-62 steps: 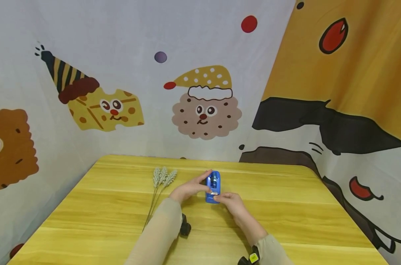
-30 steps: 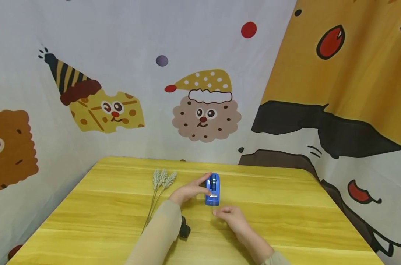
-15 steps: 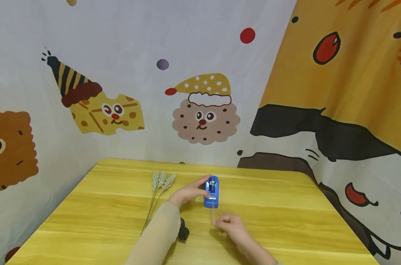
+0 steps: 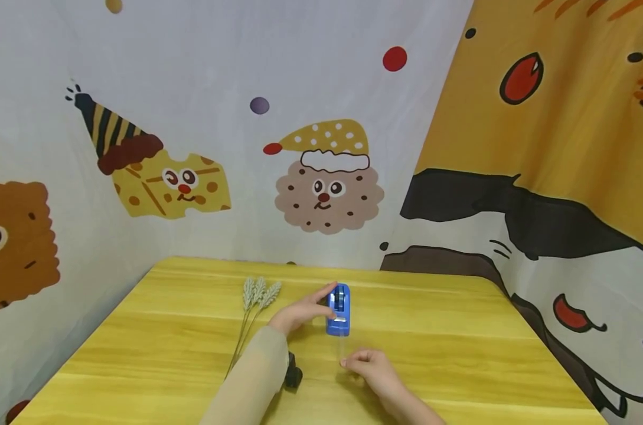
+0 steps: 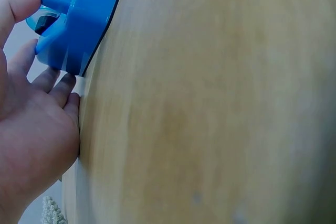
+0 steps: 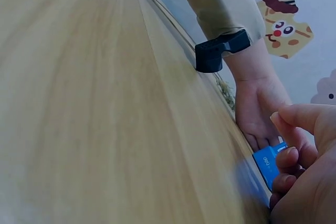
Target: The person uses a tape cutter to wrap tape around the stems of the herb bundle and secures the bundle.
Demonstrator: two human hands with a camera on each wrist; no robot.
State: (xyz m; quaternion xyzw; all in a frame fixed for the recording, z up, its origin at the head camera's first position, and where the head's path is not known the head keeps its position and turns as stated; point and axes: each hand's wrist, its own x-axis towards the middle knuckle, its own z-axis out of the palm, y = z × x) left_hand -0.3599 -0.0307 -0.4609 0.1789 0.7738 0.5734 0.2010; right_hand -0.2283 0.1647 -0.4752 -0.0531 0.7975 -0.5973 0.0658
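A blue tape dispenser (image 4: 343, 326) stands on the table, a strip of clear tape (image 4: 342, 348) stretching from its near end. From the left side my left hand (image 4: 299, 313) holds it, thumb near the cutter and index finger toward the far end. The left wrist view shows the dispenser's blue side (image 5: 84, 24) with the thumb and fingertips against it. My right hand (image 4: 371, 367) pinches the free end of the tape between thumb and index finger, nearer the table's front. In the right wrist view the right hand (image 6: 310, 166) partly hides the dispenser (image 6: 266, 165).
Left of the hands, a few pale grey-green dried stems (image 4: 258, 293) lie on the wooden table (image 4: 449, 348). A black wrist camera (image 4: 293, 373) sits on the left sleeve. Behind the table hangs a printed cartoon cloth (image 4: 209, 71).
My right hand has drawn back from the dispenser toward the table's front, lengthening the strip of tape. My left hand has stayed on the dispenser. The head view has tilted up slightly.
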